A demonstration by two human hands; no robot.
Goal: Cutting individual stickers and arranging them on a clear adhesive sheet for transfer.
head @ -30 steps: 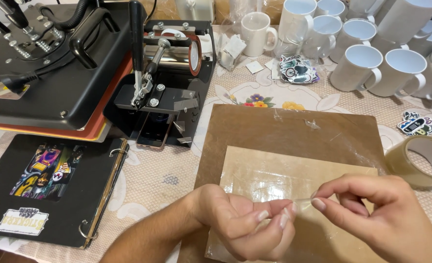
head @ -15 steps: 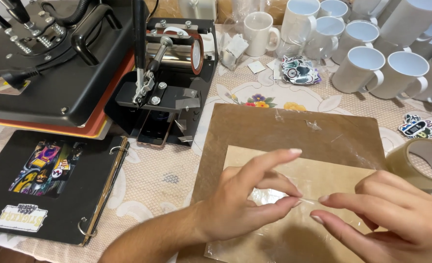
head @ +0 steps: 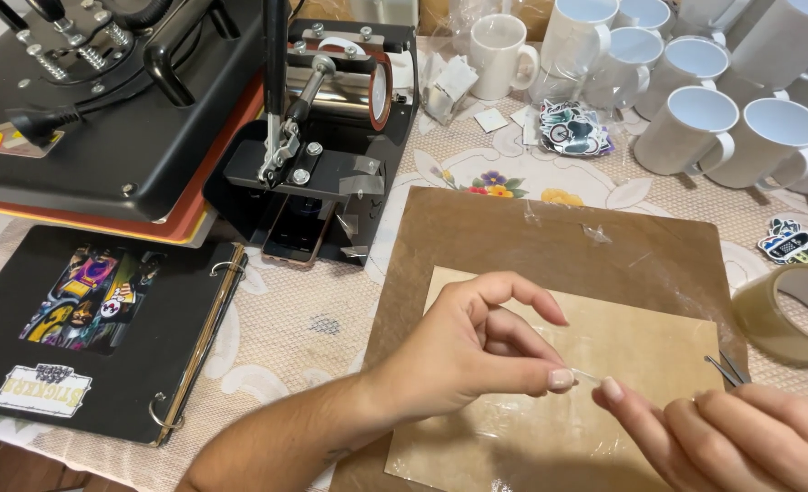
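Note:
My left hand hovers over a tan sheet that lies on a brown board. Its thumb and fingertip pinch a small clear strip of tape. My right hand comes in from the lower right, and its index fingertip meets the strip's free end. Two thin metal tweezers tips stick out above the right hand's knuckles, as if tucked in that hand. The tan sheet is covered by wrinkled clear film.
A tape roll lies right of the board. Several white mugs and sticker piles stand behind it. On the left are a mug press, a flat heat press, and a black ring-bound album.
The strip was stretched between both hands; now the hands are closer and lower right, the left fingers curl over the strip, and tweezers tips show by the right hand.

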